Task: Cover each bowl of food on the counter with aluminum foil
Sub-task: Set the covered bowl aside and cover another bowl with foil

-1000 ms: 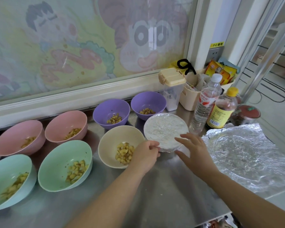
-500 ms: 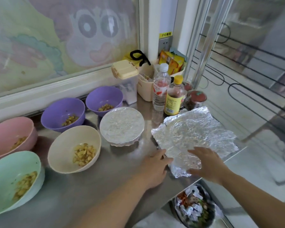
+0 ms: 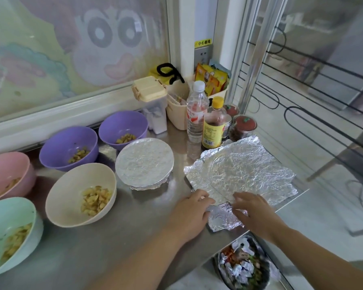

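The foil sheet (image 3: 241,170) is spread just beyond both hands, its crumpled near corner pinched by the right hand (image 3: 256,212). The left hand (image 3: 189,214) is curled against that edge, but a grip can't really be made out.

Foil-covered bowl (image 3: 144,162): contents hidden under the foil. Left of it, pink bowl (image 3: 6,166) and green bowl (image 3: 6,214) are both cut off by the frame edge. Right of it, foil sheet (image 3: 243,170), near corner partly covered by left hand (image 3: 190,210) and right hand (image 3: 254,212); pinching or only touching, unclear. Beyond it, yellow-capped bottle (image 3: 214,126), label too small to read.
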The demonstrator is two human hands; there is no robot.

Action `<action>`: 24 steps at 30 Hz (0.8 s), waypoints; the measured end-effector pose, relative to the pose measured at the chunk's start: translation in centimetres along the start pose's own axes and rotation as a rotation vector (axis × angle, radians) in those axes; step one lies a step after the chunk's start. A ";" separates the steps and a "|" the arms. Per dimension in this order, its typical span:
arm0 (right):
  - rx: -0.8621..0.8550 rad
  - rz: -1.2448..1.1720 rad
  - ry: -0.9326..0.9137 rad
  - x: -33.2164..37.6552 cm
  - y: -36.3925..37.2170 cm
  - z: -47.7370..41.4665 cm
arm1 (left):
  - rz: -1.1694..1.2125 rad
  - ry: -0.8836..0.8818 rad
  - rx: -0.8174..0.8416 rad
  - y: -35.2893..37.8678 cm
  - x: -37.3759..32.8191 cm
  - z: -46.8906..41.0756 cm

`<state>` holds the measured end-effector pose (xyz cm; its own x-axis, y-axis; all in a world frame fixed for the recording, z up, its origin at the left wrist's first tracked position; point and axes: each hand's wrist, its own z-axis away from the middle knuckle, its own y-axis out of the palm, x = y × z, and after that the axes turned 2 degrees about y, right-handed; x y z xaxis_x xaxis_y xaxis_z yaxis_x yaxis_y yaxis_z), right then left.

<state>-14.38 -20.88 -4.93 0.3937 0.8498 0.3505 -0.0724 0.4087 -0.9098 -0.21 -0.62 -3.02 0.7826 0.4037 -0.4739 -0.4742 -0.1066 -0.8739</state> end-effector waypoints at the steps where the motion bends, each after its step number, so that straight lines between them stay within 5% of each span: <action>1: -0.012 -0.032 -0.007 0.0 0.2 -0.2 | 0.021 -0.006 -0.004 -0.2 -0.2 -0.2; 10: -0.097 -0.329 0.080 1.7 -1.6 -0.4 | 0.274 -0.112 -0.063 -1.2 -1.3 -2.4; 16: -0.067 -0.044 0.082 -0.1 -0.8 0.0 | 0.459 -0.116 -0.180 -2.7 -1.5 -1.5; 24: -0.384 -0.087 -0.005 -0.1 -0.6 -0.1 | 0.565 -0.053 -0.305 -4.8 -0.9 0.4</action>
<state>-14.29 -21.23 -4.48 0.3788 0.8196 0.4299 0.3097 0.3255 -0.8934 1.23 -0.08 1.63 0.4211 0.2535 -0.8709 -0.6653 -0.5663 -0.4865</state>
